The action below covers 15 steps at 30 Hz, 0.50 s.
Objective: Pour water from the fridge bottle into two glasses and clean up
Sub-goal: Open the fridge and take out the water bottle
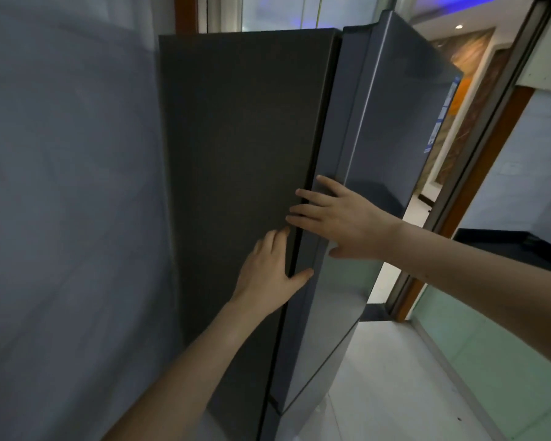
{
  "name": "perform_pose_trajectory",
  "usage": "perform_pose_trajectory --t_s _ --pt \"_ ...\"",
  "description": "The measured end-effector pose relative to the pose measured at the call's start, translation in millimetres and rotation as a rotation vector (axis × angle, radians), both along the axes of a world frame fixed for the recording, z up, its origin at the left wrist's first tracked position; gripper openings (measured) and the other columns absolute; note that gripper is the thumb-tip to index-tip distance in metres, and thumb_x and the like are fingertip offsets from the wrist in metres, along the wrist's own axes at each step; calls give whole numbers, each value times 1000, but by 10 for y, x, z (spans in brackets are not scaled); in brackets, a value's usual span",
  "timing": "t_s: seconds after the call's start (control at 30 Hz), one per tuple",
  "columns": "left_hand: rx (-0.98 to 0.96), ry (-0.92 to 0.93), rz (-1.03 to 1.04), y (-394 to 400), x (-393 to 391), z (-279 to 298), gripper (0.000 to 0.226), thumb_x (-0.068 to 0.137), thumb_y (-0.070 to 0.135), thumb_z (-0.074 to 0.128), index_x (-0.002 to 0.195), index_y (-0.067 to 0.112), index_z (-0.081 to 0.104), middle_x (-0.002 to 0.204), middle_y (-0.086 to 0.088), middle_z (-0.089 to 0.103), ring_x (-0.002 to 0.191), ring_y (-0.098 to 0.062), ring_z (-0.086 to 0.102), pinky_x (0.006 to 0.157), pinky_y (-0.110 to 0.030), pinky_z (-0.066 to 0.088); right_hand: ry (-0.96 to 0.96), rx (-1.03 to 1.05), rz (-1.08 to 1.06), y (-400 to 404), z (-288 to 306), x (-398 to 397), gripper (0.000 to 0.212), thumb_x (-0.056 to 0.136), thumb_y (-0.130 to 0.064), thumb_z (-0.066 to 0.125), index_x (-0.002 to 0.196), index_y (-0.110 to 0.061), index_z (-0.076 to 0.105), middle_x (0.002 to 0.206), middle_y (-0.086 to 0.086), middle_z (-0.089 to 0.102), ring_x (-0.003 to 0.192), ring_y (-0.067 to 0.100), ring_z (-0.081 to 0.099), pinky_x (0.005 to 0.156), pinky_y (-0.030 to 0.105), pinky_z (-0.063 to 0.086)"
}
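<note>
A: What do I have in front of me?

B: A tall fridge (245, 173), seen from its dark side panel. Its door (385, 160) faces right, and the seam between panel and door runs top to bottom down the middle of the view.

A: And my hands?

B: Both are at that seam. My left hand (269, 272) lies flat on the side panel, fingers straight, thumb reaching across onto the door edge. My right hand (337, 221) is just above it, fingers spread and straight, tips over the seam, palm against the door edge. Neither grips anything.

A: Where is the bottle?

B: Not in view. I judge it is inside the fridge, behind that door, so it lies to the right and beyond both hands.

A: Which hand goes for the door?

B: The right is nearer the door edge and already on it. The edge runs vertically, so I think the fingers must hook round it and pull toward me and rightward. I cannot tell whether the door is shut tight or slightly ajar.

A: Anything in the way?

B: A grey wall (70, 218) stands close on the left. On the right, a doorway frame (477, 173) and a dark counter (516, 249) sit near the door's swing; that could limit how wide it opens. The floor (388, 377) lies below.
</note>
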<state>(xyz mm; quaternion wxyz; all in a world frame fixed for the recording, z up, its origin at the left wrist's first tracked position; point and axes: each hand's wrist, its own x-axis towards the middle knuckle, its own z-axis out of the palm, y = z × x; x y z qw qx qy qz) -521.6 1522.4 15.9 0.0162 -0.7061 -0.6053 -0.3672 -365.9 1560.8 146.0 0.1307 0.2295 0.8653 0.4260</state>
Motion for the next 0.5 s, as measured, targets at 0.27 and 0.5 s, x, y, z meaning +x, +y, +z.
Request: perform_pose_trajectory --t_s 0.27,0.5 --pt "-38 -211 -25 202 324 -320 84 76 55 69 138 9 38 132 -5 44 121 -20 45 88 -17 30 -138 41 27 195 -58 -48 58 86 -34 57 140 -15 46 141 5 46 133 27 38 120 48 2" --pt "-29 -393 77 319 535 -410 70 73 44 76 125 6 49 121 -7 49 104 -23 56 72 -18 36 -175 54 52 255 -104 -86 57 85 -36 60 136 -12 49 139 6 46 127 26 42 121 47 10"
